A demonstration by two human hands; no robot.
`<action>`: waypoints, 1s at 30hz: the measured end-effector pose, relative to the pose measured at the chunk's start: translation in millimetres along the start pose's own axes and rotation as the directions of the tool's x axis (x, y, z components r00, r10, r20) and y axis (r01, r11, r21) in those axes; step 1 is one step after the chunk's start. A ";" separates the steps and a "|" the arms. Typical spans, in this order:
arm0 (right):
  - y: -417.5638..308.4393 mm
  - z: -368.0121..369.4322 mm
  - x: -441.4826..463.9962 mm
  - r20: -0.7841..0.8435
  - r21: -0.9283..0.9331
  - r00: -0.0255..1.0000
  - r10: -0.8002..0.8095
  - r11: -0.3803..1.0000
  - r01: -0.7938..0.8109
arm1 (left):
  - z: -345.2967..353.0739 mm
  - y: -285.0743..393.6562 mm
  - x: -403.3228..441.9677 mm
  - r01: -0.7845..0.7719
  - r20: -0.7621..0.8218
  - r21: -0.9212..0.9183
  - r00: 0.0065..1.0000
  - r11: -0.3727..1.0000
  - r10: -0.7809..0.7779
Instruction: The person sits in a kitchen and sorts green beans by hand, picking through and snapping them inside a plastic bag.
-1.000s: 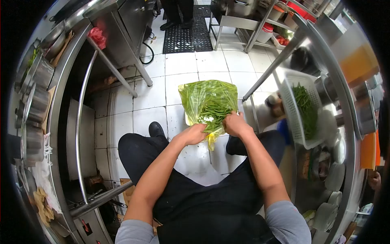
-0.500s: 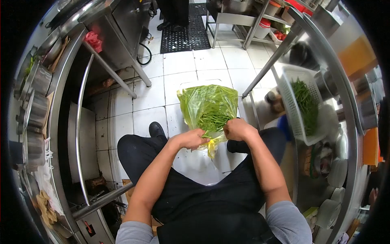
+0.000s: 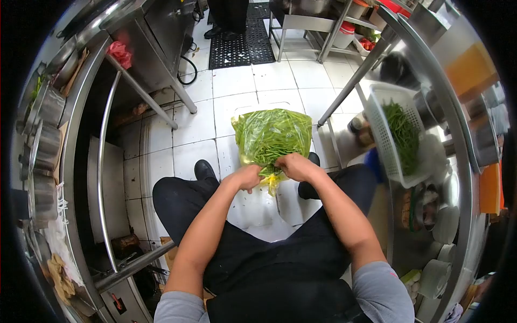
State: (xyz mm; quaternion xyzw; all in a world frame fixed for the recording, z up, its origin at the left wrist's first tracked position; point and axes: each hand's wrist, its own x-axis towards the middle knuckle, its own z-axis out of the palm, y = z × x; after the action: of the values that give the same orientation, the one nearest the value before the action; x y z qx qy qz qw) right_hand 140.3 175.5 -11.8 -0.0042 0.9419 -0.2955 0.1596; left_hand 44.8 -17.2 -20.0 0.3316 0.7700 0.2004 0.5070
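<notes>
A clear plastic bag full of thin green beans lies between my legs, its mouth towards me and a yellow knotted strip hanging at the near edge. My left hand is closed at the left of the opening, with bean ends showing beside its fingers. From the right, my right hand reaches to the beans in the mouth, its fingers closed on some of them. The fingertips of both hands are partly hidden among the beans and plastic.
On the right-hand shelf stands a white perforated basket with more green beans. Steel racks flank both sides, the left one with a rail. Ahead, a black mat lies on the white tiles, with another person's shoes on it.
My right hand has moved left from the bag's right edge onto the beans. My left hand has shifted slightly left, and the hands are closer together. The view has moved slightly.
</notes>
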 end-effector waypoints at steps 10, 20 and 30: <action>-3.0 36.4 3.0 0.377 -0.188 0.924 0.061 0.982 0.011 | 1.4 -0.1 -1.2 0.104 0.049 0.152 0.992 0.983 -0.112; 1.1 28.6 42.2 -0.277 0.112 0.944 -0.177 0.970 0.214 | 1.4 -12.2 13.6 -0.005 -0.041 0.123 0.999 0.992 0.010; -8.4 27.7 42.5 -0.084 -0.077 0.967 -0.241 0.969 0.235 | -8.6 -1.6 -1.4 0.048 0.013 0.099 0.999 0.994 -0.050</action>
State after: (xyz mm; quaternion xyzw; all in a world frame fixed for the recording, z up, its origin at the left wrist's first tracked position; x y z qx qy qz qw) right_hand 107.7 148.8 -41.2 -0.1088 0.9503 -0.2810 0.0789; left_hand 36.7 -19.1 -16.6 0.3386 0.7829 0.1472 0.5008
